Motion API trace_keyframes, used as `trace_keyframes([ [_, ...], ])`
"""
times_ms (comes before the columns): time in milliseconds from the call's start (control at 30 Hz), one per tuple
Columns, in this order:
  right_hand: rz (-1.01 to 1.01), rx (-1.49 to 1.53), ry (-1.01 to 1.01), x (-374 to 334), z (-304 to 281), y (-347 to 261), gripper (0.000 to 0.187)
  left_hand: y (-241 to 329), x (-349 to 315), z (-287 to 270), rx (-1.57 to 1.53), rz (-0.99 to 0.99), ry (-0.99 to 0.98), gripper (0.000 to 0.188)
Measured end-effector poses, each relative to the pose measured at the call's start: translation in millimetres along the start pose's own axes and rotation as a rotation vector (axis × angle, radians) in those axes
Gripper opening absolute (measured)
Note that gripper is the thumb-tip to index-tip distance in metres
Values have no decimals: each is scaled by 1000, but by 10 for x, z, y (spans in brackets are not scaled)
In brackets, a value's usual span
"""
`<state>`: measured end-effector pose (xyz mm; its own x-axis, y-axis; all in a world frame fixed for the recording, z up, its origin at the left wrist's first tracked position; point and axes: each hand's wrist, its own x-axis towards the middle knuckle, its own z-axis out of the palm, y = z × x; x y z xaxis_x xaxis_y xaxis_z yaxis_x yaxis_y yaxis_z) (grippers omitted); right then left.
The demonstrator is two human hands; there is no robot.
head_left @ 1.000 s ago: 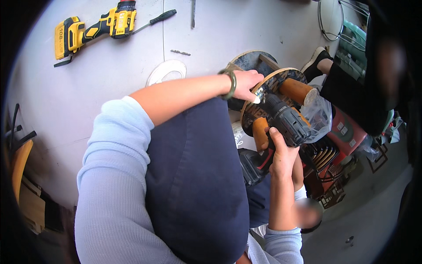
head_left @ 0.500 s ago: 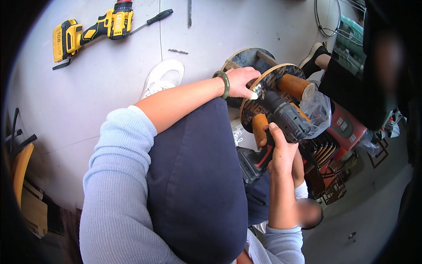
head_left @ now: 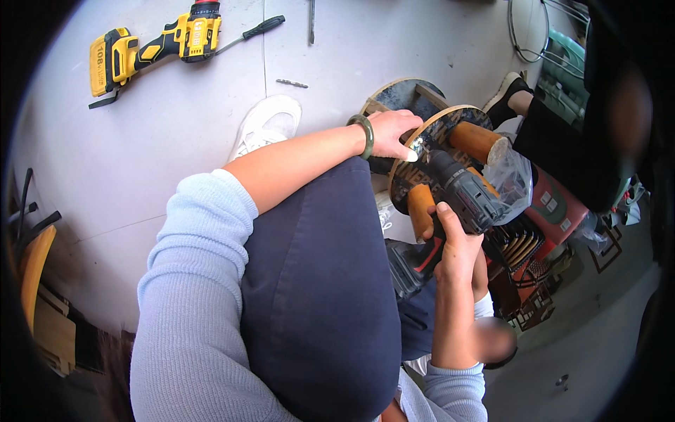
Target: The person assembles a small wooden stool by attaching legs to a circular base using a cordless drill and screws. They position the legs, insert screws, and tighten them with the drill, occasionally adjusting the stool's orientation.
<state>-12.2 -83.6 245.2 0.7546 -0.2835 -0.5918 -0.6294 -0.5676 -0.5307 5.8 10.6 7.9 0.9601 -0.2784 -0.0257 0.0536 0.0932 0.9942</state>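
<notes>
My right hand (head_left: 458, 246) is wrapped round the handle of a black and grey cordless drill (head_left: 460, 184). The drill's nose points at the face of a round wooden piece (head_left: 406, 174) tipped on its edge. Short round wooden legs stick out from that face; one leg (head_left: 478, 143) is beyond the drill, another leg (head_left: 420, 206) nearer to me. The drill's tip and any bit or screw are too dark to make out. My left hand (head_left: 392, 133), with a green bangle at the wrist, grips the disc's rim. Behind lies a second disc (head_left: 397, 93), joined by wooden slats.
A yellow and black drill (head_left: 158, 48) lies on the floor at the far left, beside a screwdriver (head_left: 261, 28). A loose drill bit (head_left: 292, 84) lies near my white shoe (head_left: 271, 119). On the right are a person's black-clad leg (head_left: 548, 155) and a red box (head_left: 557, 205).
The whole view has shifted slightly, so things sit a little lower and to the right. Both hands keep their holds, and the drill stays against the disc.
</notes>
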Motion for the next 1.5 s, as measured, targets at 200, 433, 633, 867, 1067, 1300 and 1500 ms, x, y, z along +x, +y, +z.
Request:
trace_keyframes([
  [200, 10, -51, -6, -24, -49, -8, 28, -15, 10, 18, -17, -31, -17, 56],
  [433, -11, -55, -14, -123, -151, -2, 34, 13, -1, -1, -25, -6, -22, 58],
  [633, -24, -109, -64, -621, -453, 154, 42, 85, 1, -5, 22, -110, -30, 61],
  [867, 165, -60, -166, -829, -429, 922, 31, 34, 29, -3, -65, -37, -33, 62],
  [1067, 150, 270, -117, -503, 51, 1872, 34, 46, 39, -14, -57, -40, -43, 62],
  [1300, -106, 108, -124, -255, 303, 2552, 43, 115, 96, -78, -63, -118, -116, 62],
  [1500, -350, -71, -174, -238, 296, 2884, 44, 142, 129, -104, 12, -88, -135, 59],
])
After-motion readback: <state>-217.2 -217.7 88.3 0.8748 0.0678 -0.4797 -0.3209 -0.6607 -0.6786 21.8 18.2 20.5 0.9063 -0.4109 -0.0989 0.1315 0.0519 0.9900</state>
